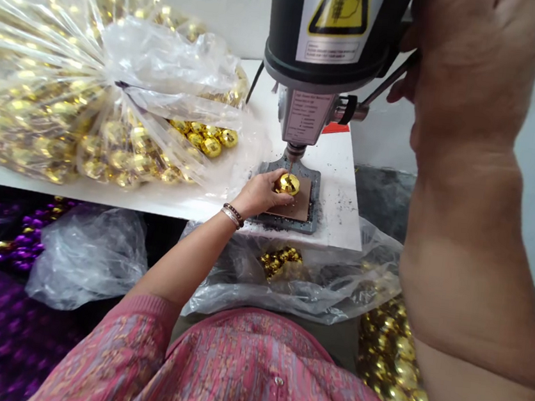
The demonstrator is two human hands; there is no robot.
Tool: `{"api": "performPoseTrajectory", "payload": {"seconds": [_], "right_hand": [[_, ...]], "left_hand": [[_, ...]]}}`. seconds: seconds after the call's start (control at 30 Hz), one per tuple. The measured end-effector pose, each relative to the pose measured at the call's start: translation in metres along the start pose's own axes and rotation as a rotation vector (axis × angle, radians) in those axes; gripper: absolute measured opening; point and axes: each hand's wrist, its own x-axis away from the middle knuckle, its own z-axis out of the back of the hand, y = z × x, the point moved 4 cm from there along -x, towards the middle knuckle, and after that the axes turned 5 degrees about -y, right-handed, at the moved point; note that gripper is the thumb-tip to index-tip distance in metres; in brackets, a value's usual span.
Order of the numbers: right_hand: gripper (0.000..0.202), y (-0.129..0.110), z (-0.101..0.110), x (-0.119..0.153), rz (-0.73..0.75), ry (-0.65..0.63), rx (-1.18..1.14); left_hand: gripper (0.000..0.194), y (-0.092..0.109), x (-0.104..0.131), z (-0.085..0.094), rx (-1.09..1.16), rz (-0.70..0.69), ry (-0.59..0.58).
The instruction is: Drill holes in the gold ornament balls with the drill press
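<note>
My left hand [264, 194] pinches a shiny gold faceted ball [289, 184] between thumb and fingers. The ball rests on a brown board [298, 207] over the grey base [311, 221] of a small drill press [336, 47]. Right above the ball is the thin drill bit [291, 166]; whether it has entered the ball I cannot tell. Raised at the upper right, my right hand [471, 63] is closed around the lever [387, 82] at the side of the press, its fingers partly hidden behind the hand.
On the white table [341, 189], a large clear bag [35, 71] of gold balls lies left of the press. Dark shavings surround the base. Below the edge, an open plastic bag [284, 263] contains gold balls. Purple balls [32, 231] are at lower left, more gold balls [403, 364] at lower right.
</note>
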Motion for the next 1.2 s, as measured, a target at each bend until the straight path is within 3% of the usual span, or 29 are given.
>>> {"api": "performPoseTrajectory", "payload": {"seconds": [0.13,0.37,0.77,1.0,1.2], "right_hand": [[0.020,-0.004,0.004,0.037,0.229,0.035,0.092],[0.008,0.012,0.000,0.087,0.385,0.100,0.197],[0.008,0.041,-0.010,0.104,0.497,0.232,0.212],[0.015,0.051,-0.015,0.109,0.422,0.300,0.168],[0.012,0.061,-0.023,0.120,0.505,0.333,0.146]], "left_hand": [[0.076,-0.002,0.000,0.000,0.007,-0.002,0.009],[0.075,-0.003,-0.002,-0.002,0.002,-0.015,0.004],[0.069,-0.007,-0.001,-0.003,-0.036,-0.053,0.008],[0.072,-0.013,-0.004,-0.004,-0.039,-0.063,0.032],[0.067,-0.016,-0.005,-0.007,-0.016,-0.067,0.024]]}}
